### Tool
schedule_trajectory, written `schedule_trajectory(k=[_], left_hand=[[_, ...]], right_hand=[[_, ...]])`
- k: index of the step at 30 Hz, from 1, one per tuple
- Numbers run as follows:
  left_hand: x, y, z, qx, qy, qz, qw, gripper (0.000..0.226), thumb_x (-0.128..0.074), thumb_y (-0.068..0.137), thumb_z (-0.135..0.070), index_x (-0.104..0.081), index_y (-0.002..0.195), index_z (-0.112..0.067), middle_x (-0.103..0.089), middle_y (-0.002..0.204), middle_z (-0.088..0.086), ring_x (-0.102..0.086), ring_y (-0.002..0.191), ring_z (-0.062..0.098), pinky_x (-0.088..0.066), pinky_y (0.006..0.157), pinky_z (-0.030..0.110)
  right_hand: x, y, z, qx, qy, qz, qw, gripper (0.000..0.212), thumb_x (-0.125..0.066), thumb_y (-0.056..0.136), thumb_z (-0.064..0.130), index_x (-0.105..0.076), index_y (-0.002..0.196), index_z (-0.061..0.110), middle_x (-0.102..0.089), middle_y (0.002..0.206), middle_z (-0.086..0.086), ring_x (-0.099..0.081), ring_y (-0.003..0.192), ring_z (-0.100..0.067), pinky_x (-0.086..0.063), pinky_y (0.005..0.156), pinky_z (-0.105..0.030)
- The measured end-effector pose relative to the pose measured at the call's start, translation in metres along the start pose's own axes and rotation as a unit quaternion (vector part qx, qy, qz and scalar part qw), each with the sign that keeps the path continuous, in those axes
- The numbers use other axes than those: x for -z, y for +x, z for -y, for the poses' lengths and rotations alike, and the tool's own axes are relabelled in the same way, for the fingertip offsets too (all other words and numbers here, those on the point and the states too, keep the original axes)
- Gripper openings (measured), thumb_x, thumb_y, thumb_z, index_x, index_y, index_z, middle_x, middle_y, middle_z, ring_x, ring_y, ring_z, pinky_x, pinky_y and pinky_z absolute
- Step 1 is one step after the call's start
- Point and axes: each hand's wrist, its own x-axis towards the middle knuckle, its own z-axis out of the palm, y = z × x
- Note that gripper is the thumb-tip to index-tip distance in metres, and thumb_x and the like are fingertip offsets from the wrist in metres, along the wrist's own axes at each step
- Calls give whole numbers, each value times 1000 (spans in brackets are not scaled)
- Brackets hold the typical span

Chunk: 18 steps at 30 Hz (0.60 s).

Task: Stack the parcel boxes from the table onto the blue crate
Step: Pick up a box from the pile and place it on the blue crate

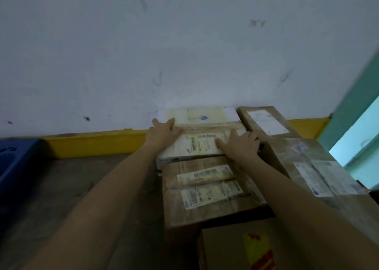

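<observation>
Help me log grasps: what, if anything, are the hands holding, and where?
The white parcel box: left hand lies flat at its left edge, right hand at its right edge; whether its fingers curl cannot be told.
</observation>
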Motion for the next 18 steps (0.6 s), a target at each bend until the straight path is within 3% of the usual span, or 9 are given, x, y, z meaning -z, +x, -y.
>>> schedule_trajectory(k=[3,10,14,18], left_hand=[[-1,-1,4,1,-33,0,999,67,-32,90,-65,-22,147,-31,-26,141,17,-51,114,38,-43,92,38],[-4,0,7,-11,-82,-15,996,68,-37,89,-63,-25,147,-30,-28,137,17,-50,113,37,-45,94,39],[-6,-1,9,-7,-120,-30,992,66,-41,89,-61,-28,146,-29,-30,138,16,-50,114,35,-45,94,38],[6,-9,16,17,-173,-64,983,67,-43,88,-61,-31,145,-29,-29,142,15,-48,119,35,-43,96,38]], right_hand=[[-3,6,0,-5,15,-5,1000,82,-30,86,73,-23,147,18,-20,148,-31,-14,139,-43,-24,106,-49],[-10,6,-8,19,71,-47,996,77,-37,82,73,-32,138,21,-29,136,-23,-36,120,-41,-34,97,-45],[-13,6,-8,16,106,-61,992,77,-42,80,73,-31,140,26,-27,137,-23,-30,125,-41,-29,103,-47],[2,0,4,38,105,-130,985,78,-41,82,72,-30,144,26,-27,142,-26,-28,132,-40,-26,107,-46]])
